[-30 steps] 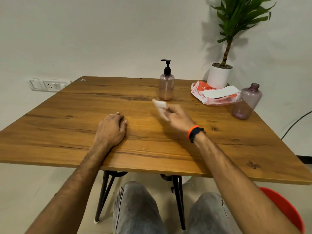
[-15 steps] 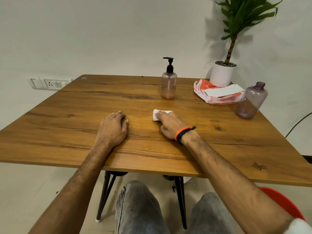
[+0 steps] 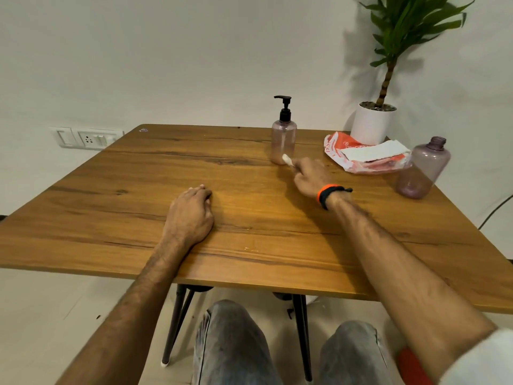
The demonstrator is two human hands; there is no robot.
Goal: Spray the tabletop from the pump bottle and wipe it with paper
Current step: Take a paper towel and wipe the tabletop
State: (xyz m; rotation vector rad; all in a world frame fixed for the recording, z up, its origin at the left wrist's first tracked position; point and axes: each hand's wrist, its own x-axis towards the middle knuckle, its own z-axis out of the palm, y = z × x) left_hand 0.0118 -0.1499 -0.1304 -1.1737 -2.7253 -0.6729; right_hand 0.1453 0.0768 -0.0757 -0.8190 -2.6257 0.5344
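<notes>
A pink pump bottle point(image 3: 283, 140) with a black pump head stands upright at the back middle of the wooden tabletop point(image 3: 138, 190). My right hand point(image 3: 309, 176), with an orange and black band at the wrist, holds a small white wad of paper point(image 3: 287, 159) just in front of the bottle's base, blurred by motion. My left hand point(image 3: 191, 213) rests palm down on the tabletop near its front middle, fingers loosely curled, holding nothing. A few small wet drops point(image 3: 249, 249) show near the front edge.
At the back right lie an orange and white packet of paper sheets point(image 3: 366, 157), an uncapped purple bottle point(image 3: 423, 169) and a white plant pot point(image 3: 373, 126). A wall socket point(image 3: 88, 138) sits at the left. My knees and a red object point(image 3: 413, 365) are below the table.
My right hand has swept the paper from the table's middle away toward the pump bottle's base. My left hand has stayed put.
</notes>
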